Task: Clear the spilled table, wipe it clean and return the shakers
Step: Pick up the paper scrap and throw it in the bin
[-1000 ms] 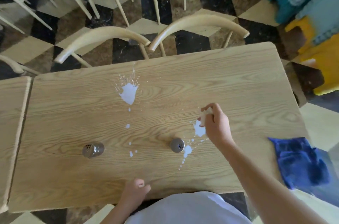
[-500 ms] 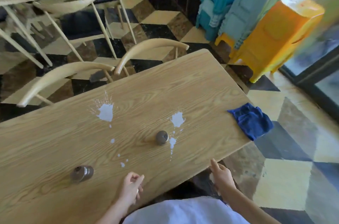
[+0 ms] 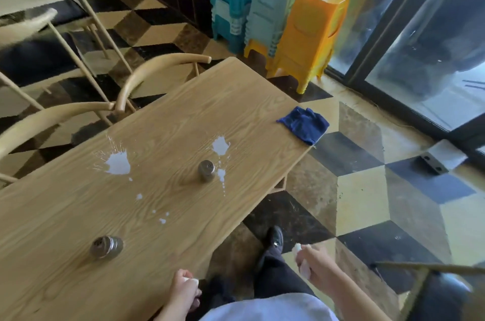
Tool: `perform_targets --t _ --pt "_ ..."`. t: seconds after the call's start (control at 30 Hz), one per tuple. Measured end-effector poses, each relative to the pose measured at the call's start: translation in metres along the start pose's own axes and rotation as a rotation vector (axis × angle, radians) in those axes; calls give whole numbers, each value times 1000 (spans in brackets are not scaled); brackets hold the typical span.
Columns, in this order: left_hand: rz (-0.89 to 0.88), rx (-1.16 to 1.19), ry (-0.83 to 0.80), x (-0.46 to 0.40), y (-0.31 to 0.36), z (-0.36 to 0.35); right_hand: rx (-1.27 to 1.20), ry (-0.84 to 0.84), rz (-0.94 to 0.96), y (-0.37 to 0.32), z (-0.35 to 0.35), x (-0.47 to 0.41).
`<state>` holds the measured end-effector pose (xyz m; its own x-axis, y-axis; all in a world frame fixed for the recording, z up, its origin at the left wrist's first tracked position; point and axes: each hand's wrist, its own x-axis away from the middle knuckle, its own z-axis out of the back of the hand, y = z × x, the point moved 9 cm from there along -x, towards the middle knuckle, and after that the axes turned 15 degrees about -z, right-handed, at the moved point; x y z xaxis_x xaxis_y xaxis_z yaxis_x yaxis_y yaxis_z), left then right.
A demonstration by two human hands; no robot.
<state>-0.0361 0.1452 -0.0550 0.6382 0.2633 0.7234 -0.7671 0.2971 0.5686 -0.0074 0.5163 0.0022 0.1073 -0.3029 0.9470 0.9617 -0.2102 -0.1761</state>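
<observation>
White liquid is spilled on the wooden table (image 3: 183,115): a big splash (image 3: 118,163), a smaller patch (image 3: 221,145) and scattered drops. Two metal shakers stand on it, one (image 3: 206,170) beside the smaller patch, the other (image 3: 106,247) near the front left. A blue cloth (image 3: 304,123) hangs over the table's right edge. My right hand (image 3: 312,260) is off the table over the floor, closed on a small white crumpled piece (image 3: 304,270). My left hand (image 3: 183,289) rests at the near edge, fingers curled on a small white scrap.
Two curved wooden chair backs (image 3: 157,71) press against the far side. Stacked blue, teal and orange plastic stools (image 3: 301,26) stand beyond the table's end. A glass door (image 3: 433,58) runs along the right. My black shoe (image 3: 274,238) is on the checkered floor.
My right hand left the spill by the shaker, carrying the white piece off the table's edge and over the floor. The view swung right, showing the stools and door.
</observation>
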Motion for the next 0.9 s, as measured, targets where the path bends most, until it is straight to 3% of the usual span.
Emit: perform_targets --t 0.23,0.4,0.57,0.67,0.77,0.83,0.9 --pt "-48 10 -190 38 4 -29 197 0 48 60 29 -17" --pt "-123 -185 -215 27 15 -58 394 39 118 66 68 -30" --pt "-190 -435 -291 24 19 -116 398 38 21 73 142 -46" --pt "-240 -535 -314 -1 11 -157 276 -43 -100 95 186 -62" --pt "-341 -634 -306 23 50 -198 -94 -347 -269 120 208 -61" --pt "-394 -692 -284 60 92 -219 -253 -490 -262 124 219 -60" --pt "-415 -715 -287 79 119 -241 -231 -500 -232 131 230 -70"
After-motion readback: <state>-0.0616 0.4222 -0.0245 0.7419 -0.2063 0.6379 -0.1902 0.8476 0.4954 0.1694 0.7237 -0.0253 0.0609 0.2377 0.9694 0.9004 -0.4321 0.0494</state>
